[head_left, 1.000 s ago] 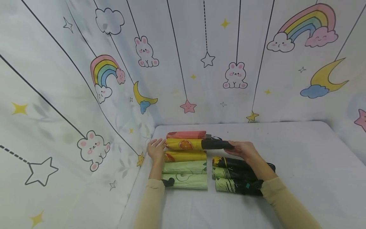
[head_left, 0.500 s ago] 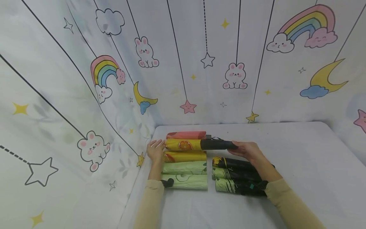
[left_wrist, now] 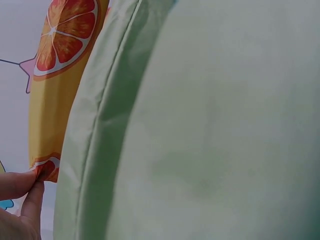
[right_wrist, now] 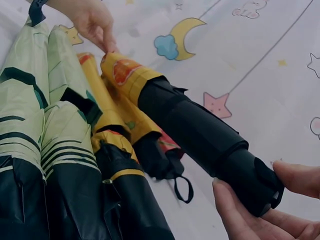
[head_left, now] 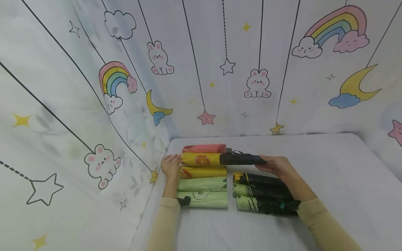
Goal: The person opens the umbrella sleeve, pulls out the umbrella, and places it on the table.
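Note:
A black folded umbrella (head_left: 238, 159) lies partly inside a yellow cover (head_left: 201, 159) printed with orange slices, raised a little above the table. My left hand (head_left: 170, 166) pinches the closed left end of the cover; thumb and fingertip meet on it in the left wrist view. At the opposite end my right hand (head_left: 277, 167) grips the umbrella's black tip between thumb and fingers (right_wrist: 227, 212). A long black stretch shows outside the cover in the right wrist view. Another yellow cover (head_left: 204, 172) lies just in front.
Behind lies a red-pink cover (head_left: 204, 148), with a black strap loop (right_wrist: 185, 190) nearby. Two pale green covers (head_left: 202, 184) lie nearer me. To their right are black umbrellas (head_left: 267, 191) in a row, under my right forearm. A patterned cloth wall (head_left: 232, 104) borders the table.
My right hand has moved steadily right with the black tip, and more of the umbrella shows outside the yellow cover. My left hand has stayed nearly in place on the cover's end.

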